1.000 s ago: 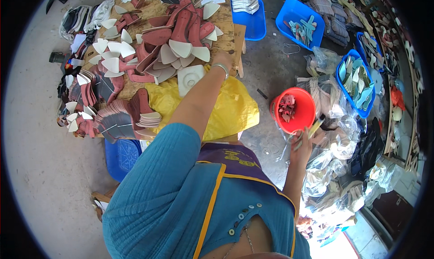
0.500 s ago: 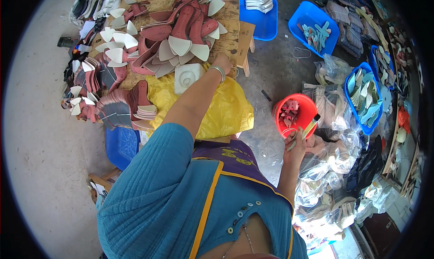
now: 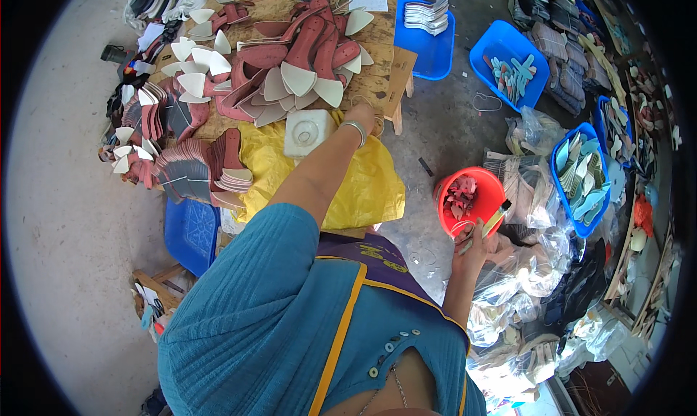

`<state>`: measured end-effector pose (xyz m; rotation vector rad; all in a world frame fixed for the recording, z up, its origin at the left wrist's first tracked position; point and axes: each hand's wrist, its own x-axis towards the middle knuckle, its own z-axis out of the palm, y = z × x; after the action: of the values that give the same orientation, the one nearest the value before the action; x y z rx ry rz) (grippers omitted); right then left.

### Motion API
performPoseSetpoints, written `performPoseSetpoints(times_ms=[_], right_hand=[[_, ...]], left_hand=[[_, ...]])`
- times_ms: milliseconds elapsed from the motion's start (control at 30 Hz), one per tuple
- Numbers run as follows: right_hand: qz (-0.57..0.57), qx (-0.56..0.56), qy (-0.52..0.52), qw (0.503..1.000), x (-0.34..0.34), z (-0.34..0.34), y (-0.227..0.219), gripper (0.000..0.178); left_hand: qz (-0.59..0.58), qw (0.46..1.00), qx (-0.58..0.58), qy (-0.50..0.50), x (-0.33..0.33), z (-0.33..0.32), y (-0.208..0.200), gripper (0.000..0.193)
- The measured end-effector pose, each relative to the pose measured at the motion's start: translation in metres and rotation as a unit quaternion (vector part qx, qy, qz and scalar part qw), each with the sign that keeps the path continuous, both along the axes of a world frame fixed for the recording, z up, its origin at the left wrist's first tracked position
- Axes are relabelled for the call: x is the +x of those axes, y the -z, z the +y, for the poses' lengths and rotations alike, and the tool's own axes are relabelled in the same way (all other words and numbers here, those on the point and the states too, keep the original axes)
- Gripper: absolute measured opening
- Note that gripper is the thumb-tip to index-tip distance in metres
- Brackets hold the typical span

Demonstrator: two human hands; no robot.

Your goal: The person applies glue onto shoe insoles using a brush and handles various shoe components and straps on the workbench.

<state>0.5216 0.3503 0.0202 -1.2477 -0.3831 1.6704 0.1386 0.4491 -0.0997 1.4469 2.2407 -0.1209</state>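
Observation:
My left hand, with a silver bangle at the wrist, is at the right edge of the wooden table, its fingers bunched beside thin tan loops. Whatever it may grip is hidden. Next to that wrist a square whitish container stands on a yellow plastic sheet. My right hand is closed round a brush with a pale yellowish body and dark end; a pale strip shows at the fingers. Just beyond is a red bucket holding reddish scraps.
Reddish shoe insoles with pale pointed toes are heaped on the table, with a stacked row at its left. Blue bins of cut pieces stand on the floor. Clear plastic bags crowd the right side.
The view has shifted, so the table and bucket sit lower in the picture. My left hand stays by the table edge and my right hand still holds the brush at the bucket.

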Motion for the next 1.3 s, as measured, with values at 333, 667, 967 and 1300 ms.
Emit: performPoseSetpoints(times_ms=[333,667,967,1300], right_hand=[[0.014,0.042,-0.036,0.998,-0.023,0.02,-0.013,0.023],[0.103,0.066,-0.255,0.959,-0.119,0.023,-0.089,0.022],[0.192,-0.002,-0.423,0.885,-0.182,0.005,-0.095,0.02],[0.198,-0.064,-0.447,0.87,-0.199,-0.007,-0.073,0.02]], left_hand=[[-0.286,0.944,0.101,-0.128,0.004,0.018,-0.08,0.017],[-0.669,0.719,0.127,-0.141,0.052,-0.076,-0.152,0.024],[-0.792,0.531,0.118,-0.277,0.048,-0.195,-0.192,0.018],[-0.793,0.502,0.168,-0.302,0.025,-0.251,-0.217,0.013]])
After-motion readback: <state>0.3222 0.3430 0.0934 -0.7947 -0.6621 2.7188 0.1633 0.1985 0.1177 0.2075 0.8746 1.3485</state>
